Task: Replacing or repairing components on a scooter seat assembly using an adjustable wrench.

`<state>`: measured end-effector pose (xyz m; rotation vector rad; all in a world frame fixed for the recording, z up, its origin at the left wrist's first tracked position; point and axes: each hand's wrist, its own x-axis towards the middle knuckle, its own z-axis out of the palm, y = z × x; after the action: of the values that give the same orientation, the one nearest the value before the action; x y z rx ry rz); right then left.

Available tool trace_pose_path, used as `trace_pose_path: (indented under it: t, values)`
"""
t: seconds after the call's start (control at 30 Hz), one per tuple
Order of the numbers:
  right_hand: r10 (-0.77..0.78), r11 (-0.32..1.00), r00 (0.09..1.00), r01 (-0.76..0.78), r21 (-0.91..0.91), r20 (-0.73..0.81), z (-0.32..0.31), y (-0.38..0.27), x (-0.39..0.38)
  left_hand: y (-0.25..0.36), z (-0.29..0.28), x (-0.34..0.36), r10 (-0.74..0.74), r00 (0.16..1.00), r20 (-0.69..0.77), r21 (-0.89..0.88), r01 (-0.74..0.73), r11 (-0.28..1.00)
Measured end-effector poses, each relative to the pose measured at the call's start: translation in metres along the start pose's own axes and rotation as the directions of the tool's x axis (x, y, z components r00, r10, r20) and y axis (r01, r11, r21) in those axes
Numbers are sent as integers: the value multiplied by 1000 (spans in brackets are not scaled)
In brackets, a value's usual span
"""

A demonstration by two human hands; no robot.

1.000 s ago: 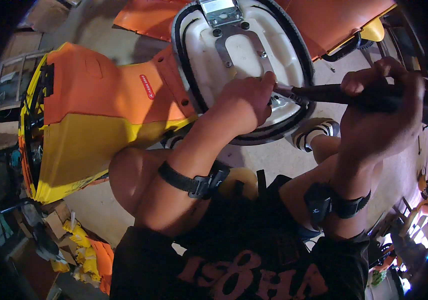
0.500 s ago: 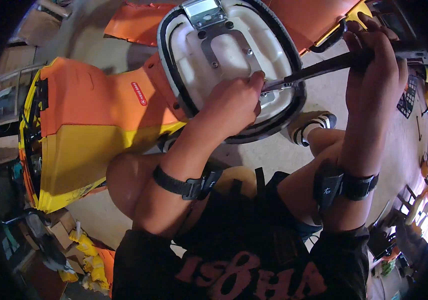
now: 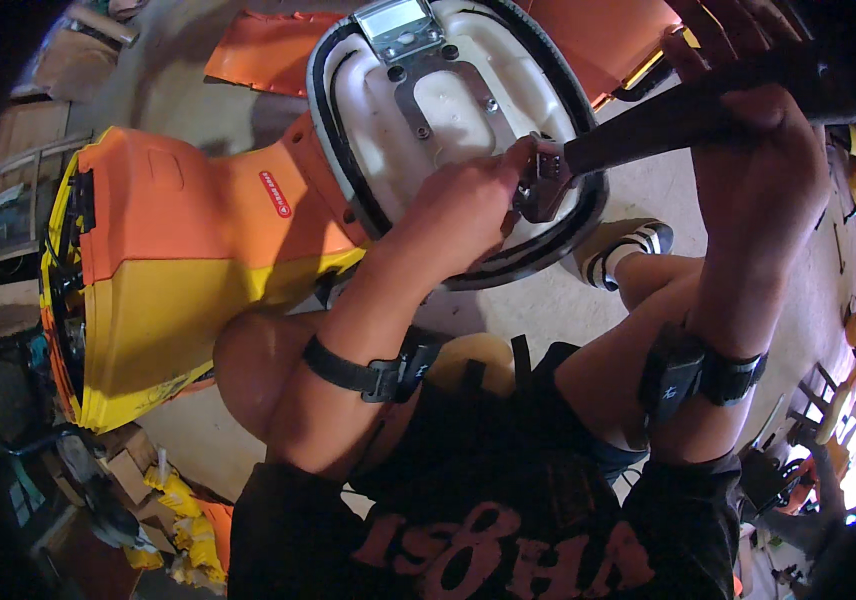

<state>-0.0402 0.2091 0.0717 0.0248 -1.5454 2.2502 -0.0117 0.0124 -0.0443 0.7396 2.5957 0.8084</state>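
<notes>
My left hand (image 3: 473, 205) is closed around the metal head of a long dark-handled tool (image 3: 668, 132), which looks like a hand riveter. Its fingertips hide part of the nose. My right hand (image 3: 763, 165) holds the tool's handle end, thumb laid over it and fingers stretched out behind. Beneath the head lies an upturned scooter seat (image 3: 363, 85), with a white oval shell, a black seal round its rim and a metal plate (image 3: 428, 125) inside. A shiny hinge (image 3: 398, 28) sits at its far end.
An orange and yellow plastic body panel (image 3: 163, 285) stands to the left, beside my knee. Another orange panel (image 3: 273, 50) lies on the floor behind. My striped shoe (image 3: 628, 250) is right of the seat. Yellow scraps (image 3: 183, 520) lie at lower left.
The tool has rolled, so its head and handle show a broader side. My right hand has shifted slightly right, its fingers looser and more spread. My left hand stays near the seat's rim.
</notes>
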Motion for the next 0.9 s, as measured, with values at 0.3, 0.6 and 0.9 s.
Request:
trace_pose_path:
  t: [0.3,0.6,0.9]
  values:
    - [27,989,997,-36,142,69,48,-11,-24,-2,-2,-3,-63,998,5,10,63,998]
    - [-35,960,839,-123,252,542,-24,4,-4,-6,2,-4,-21,999,-45,12,21,1000]
    - [50,943,944,-152,297,325,-44,-12,1,-8,5,-2,139,975,-171,75,-128,989]
